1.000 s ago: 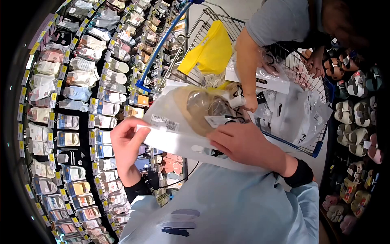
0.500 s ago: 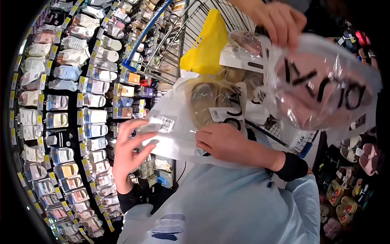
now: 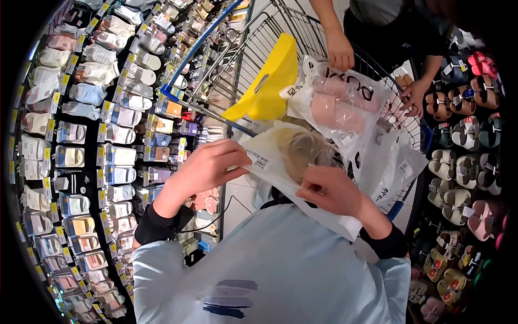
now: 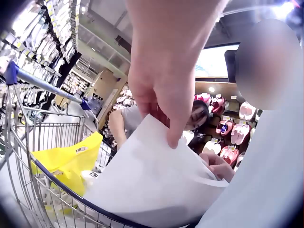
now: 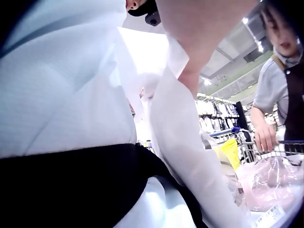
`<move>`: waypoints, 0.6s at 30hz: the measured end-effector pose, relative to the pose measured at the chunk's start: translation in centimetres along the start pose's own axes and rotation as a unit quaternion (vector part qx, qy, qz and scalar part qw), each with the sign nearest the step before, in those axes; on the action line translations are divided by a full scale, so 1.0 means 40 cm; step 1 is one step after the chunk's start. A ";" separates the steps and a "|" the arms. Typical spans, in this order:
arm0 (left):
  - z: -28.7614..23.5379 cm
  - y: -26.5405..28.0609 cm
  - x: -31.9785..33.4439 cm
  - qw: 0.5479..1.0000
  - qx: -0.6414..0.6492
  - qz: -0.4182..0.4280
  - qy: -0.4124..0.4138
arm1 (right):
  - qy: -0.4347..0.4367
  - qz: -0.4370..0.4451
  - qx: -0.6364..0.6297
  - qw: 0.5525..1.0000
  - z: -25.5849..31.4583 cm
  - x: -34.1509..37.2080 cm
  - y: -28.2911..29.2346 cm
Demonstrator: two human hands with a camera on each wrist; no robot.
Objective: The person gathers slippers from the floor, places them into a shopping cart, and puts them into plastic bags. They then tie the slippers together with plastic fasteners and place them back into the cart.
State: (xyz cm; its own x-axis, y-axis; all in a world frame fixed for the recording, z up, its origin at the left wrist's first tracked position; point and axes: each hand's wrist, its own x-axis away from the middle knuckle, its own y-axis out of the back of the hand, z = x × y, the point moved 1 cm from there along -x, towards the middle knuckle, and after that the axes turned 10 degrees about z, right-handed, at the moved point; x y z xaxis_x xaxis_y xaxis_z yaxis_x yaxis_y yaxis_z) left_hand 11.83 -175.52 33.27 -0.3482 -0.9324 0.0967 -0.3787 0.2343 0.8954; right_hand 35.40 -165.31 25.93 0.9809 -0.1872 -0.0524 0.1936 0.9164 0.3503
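Note:
In front of my chest I hold a white-and-clear plastic bag (image 3: 270, 141) with tan slippers (image 3: 295, 154) inside. My left hand (image 3: 216, 163) pinches the bag's left corner beside a barcode label (image 3: 258, 160). In the left wrist view, the thumb and fingers of that hand grip the corner of the white sheet (image 4: 147, 175) from above. My right hand (image 3: 335, 190) has curled fingers on the bag's edge, over the right part of the opening. The right wrist view shows the white plastic (image 5: 178, 123) hanging below that hand.
A shopping cart (image 3: 186, 100) stands ahead, holding a yellow bag (image 3: 270, 81), bagged pink slippers (image 3: 337, 108) and more white bags (image 3: 396, 162). Another person's hand (image 3: 340, 51) rests near the pink slippers. Sock racks (image 3: 81, 146) line the left, slipper displays (image 3: 467, 162) the right.
My left hand was loosely spread at the bag's corner and now pinches it. The bag has tilted, right side lower. The other person's pink slipper bag has gone down into the cart.

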 end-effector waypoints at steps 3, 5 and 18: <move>0.013 -0.003 -0.034 0.996 0.071 0.035 -0.026 | -0.018 -0.004 0.015 1.000 -0.011 0.022 0.000; -0.003 -0.012 -0.048 0.995 0.060 0.044 -0.058 | 0.013 -0.076 0.100 0.992 0.027 0.010 0.000; 0.002 0.020 -0.127 0.987 0.083 0.081 -0.110 | 0.109 -0.188 0.157 0.963 0.042 -0.062 -0.026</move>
State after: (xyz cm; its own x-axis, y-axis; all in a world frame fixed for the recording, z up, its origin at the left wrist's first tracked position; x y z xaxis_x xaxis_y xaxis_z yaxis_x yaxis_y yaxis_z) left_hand 13.25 -170.58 33.47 -0.5873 -0.8006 0.1193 -0.4320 0.4346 0.7902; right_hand 32.72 -166.41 27.28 0.8292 -0.3760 -0.4136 0.5553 0.6391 0.5322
